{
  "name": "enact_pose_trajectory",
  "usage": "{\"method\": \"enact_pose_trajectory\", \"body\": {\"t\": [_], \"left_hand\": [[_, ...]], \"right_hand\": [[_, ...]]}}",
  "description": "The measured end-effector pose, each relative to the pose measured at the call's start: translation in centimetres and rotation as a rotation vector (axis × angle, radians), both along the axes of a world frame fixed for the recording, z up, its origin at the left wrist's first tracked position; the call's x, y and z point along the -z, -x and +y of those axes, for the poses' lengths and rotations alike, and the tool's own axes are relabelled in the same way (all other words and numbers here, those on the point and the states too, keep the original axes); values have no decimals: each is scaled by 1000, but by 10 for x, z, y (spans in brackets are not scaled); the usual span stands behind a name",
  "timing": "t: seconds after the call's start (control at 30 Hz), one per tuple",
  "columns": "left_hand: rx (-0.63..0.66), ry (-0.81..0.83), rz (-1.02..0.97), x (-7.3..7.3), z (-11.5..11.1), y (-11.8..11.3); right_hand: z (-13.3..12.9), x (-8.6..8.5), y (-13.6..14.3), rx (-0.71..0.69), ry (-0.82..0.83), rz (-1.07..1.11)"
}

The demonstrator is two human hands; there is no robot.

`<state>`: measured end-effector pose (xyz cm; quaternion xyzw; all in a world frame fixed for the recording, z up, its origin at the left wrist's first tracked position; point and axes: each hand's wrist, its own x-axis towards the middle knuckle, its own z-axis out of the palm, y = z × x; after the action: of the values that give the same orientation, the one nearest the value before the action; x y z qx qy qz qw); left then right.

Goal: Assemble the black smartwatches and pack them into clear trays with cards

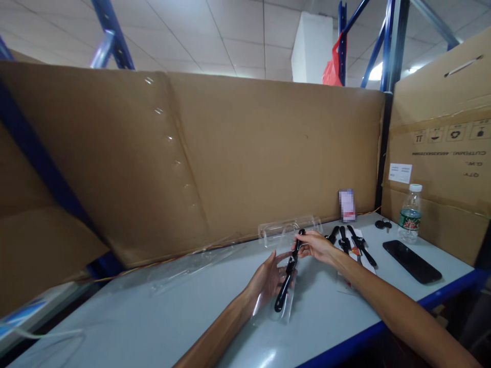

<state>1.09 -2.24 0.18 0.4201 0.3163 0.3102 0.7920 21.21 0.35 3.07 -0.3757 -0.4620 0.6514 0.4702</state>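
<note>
A long, slim black tool (284, 293) with a glossy rounded handle is held at a slant above the table; its exact kind does not show. My right hand (315, 246) pinches its upper end between thumb and fingers. Clear plastic packaging (287, 313) lies around the tool's lower part, and my left hand (264, 278) holds this plastic from the left, fingers partly behind the tool. Several similar black tools (343, 240) lie beyond my right forearm, with white card and a small orange piece among them.
Clear plastic packaging (274, 232) stands against the cardboard wall (268, 153). On the right are a black phone (412, 261), a water bottle (409, 221), keys (382, 224) and a small upright card (347, 205). A blue rail (452, 287) edges the table (153, 317).
</note>
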Motion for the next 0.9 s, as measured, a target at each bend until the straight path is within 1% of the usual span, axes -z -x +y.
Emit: {"method": "enact_pose_trajectory", "body": {"t": [0.1,0.2,0.27,0.33,0.43,0.5,0.63,0.77,0.9], "left_hand": [[-8,-16,12,-2,-1,0],[-9,-10,-4,-1,-1,-1],[-2,-3,-15,1,0,-1],[9,-2,-18,2,-1,-2],[41,1,-36,3,-2,-3],[50,10,-61,3,-2,-4],[20,26,-87,3,-3,-4],[13,-8,-38,-1,-6,-5],[-16,24,16,-8,-10,-6]], "right_hand": [[0,-1,-1,-5,32,21],[-2,-6,-3,-36,29,113],[-4,-9,-3,-30,37,154],[-4,-10,-1,13,49,140],[-4,-8,3,77,38,64],[-4,-5,6,78,19,21],[-3,2,8,52,-3,-3],[-3,4,7,107,-6,11],[-6,-1,5,108,-16,20]]}}
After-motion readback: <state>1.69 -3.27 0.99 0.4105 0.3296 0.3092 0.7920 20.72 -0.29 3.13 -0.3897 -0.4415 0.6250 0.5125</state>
